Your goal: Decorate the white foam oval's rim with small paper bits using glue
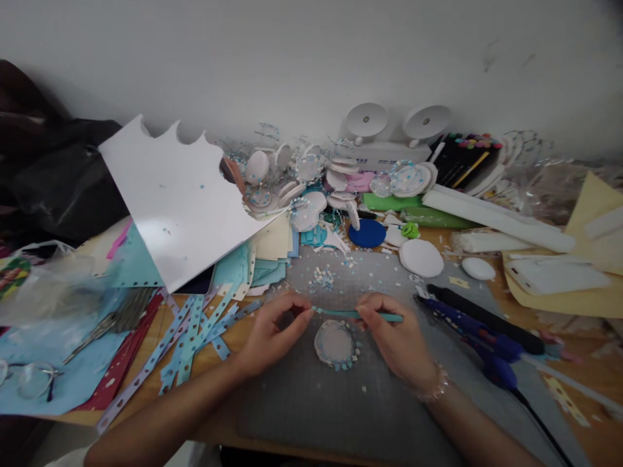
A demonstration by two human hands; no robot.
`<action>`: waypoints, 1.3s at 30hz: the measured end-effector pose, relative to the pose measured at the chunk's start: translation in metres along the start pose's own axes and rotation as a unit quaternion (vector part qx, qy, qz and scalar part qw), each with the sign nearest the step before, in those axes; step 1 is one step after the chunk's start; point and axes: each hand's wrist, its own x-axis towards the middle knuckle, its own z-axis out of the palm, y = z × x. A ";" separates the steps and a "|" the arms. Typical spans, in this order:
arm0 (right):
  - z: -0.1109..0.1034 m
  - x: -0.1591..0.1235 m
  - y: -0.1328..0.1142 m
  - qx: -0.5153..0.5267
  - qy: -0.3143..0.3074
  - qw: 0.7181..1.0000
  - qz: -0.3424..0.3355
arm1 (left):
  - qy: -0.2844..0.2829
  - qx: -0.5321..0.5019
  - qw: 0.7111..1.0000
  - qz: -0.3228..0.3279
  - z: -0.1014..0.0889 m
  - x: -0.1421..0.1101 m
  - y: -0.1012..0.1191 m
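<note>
My left hand [272, 332] and my right hand [392, 337] are both pinched on a thin teal paper strip [341, 313], held level between them just above a grey cutting mat [341, 402]. The left fingers grip its left end; the right fingers grip it further along, with the strip's tip sticking out past them to the right. Directly under the strip lies a round white disc [333, 342] edged with small blue and white bits.
A blue glue gun [479, 337] and a black tool lie right of my right hand. Blue punched strips [195, 334], scissors [104, 324], glasses [29, 379] lie left. A large white card [180, 201], several white discs [421, 257] and markers [464, 159] crowd the back.
</note>
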 end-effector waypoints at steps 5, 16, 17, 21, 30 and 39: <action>0.002 0.003 -0.004 0.029 0.007 1.000 0.004 | 0.010 0.019 1.000 0.001 0.000 0.001 0.000; 0.000 0.001 -0.008 0.007 0.041 0.999 0.021 | 0.045 0.166 0.985 0.016 -0.002 0.005 -0.013; -0.001 0.001 -0.008 0.003 0.043 0.999 0.023 | 0.046 0.163 0.985 0.014 -0.002 0.005 -0.014; -0.003 0.001 -0.007 -0.009 0.054 0.998 0.031 | 0.057 0.161 0.985 0.014 -0.002 0.005 -0.013; -0.001 0.001 -0.008 -0.031 0.046 0.998 0.010 | 0.008 0.066 0.997 0.025 -0.004 0.005 0.001; 0.005 -0.002 -0.014 -0.097 0.014 0.995 -0.023 | -0.023 0.005 0.999 0.021 -0.003 0.002 0.003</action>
